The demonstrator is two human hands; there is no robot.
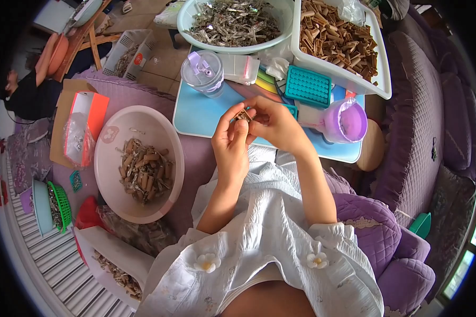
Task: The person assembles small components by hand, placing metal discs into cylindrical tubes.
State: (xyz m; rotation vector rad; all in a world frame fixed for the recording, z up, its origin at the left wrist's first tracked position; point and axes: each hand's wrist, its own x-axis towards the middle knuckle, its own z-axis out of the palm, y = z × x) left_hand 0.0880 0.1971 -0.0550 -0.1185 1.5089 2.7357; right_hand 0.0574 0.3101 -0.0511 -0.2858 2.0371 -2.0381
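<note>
Above my lap, at the near edge of a low blue table (195, 117), both hands meet around a small brown piece (242, 114) with a squarish, hollow-looking end. My left hand (231, 138) pinches it between thumb and fingers. From the other side, my right hand (278, 124) closes its fingertips on the same piece; what lies inside it is too small to tell. A teal gridded tray (309, 85) is just beyond my right hand. Beside that hand stands a purple cup (349, 120) with a handle. A clear tumbler (202, 74) with a lilac lid is beyond my left hand.
Left, a pink basin (104, 174) holds brown pieces with clear film. At the back are a pale green basin (182, 26) of shiny clear pieces and a white bin (384, 58) of brown pieces. An orange-and-white box (96, 111) sits farther left. Another person (31, 90) is beyond.
</note>
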